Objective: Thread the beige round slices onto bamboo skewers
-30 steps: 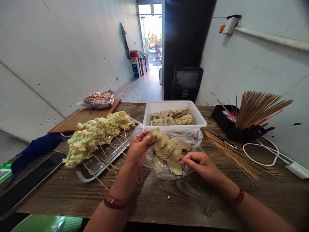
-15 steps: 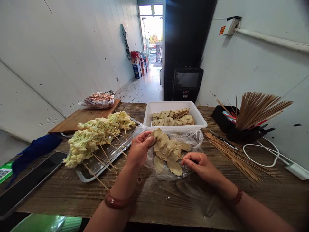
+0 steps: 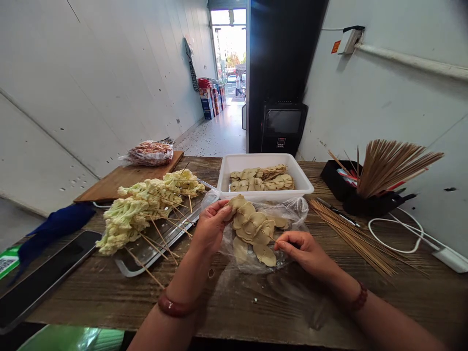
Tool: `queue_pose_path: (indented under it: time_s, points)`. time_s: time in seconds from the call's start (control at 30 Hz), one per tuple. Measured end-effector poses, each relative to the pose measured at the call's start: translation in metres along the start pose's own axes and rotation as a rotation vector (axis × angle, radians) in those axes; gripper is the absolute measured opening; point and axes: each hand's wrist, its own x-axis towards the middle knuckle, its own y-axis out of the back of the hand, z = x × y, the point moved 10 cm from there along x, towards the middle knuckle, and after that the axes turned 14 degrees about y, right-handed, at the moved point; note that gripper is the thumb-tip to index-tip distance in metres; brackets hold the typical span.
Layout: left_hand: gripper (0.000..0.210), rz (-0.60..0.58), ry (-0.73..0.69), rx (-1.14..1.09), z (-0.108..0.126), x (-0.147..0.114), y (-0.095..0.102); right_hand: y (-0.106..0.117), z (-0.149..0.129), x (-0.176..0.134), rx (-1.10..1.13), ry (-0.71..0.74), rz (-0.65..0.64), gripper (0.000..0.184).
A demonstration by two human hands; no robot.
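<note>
Between my hands runs a thin wooden skewer (image 3: 271,237) threaded through several pale, round, flat slices (image 3: 253,224). My left hand (image 3: 213,225) is closed, pinching the slice at the far left end. My right hand (image 3: 302,247) is closed around the skewer's bare end, thumb against fingers. Under the threaded slices a clear plastic bag (image 3: 300,209) lies spread, with loose slices (image 3: 264,255) on it. Just behind the bag, a white plastic tub (image 3: 266,195) holds several finished skewers (image 3: 252,184) of the same slices.
To the left, a metal tray (image 3: 127,268) carries cauliflower skewers (image 3: 137,209). Behind it, a bagged food (image 3: 148,152) sits on a wooden board (image 3: 106,183). Loose skewers (image 3: 351,236) lie at right, near a black holder (image 3: 369,202) full of skewers. A phone-like slab (image 3: 47,278) lies far left.
My hands and the threaded slices stay almost where they were, with only a very slight shift. A person now shows in the distant doorway.
</note>
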Motion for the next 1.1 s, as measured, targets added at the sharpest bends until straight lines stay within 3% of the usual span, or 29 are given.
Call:
queue_pose_path:
  time_s: [0.37, 1.1]
  points:
    - [0.034, 0.037, -0.065, -0.037, 0.0044, 0.0021, 0.0076, 0.0016, 0.0008, -0.0004, -0.01, 0.006, 0.018, 0.044]
    - [0.031, -0.02, 0.004, -0.051, -0.0001, 0.0003, 0.0001, 0.0015, -0.001, 0.0005, -0.013, 0.05, 0.002, 0.045]
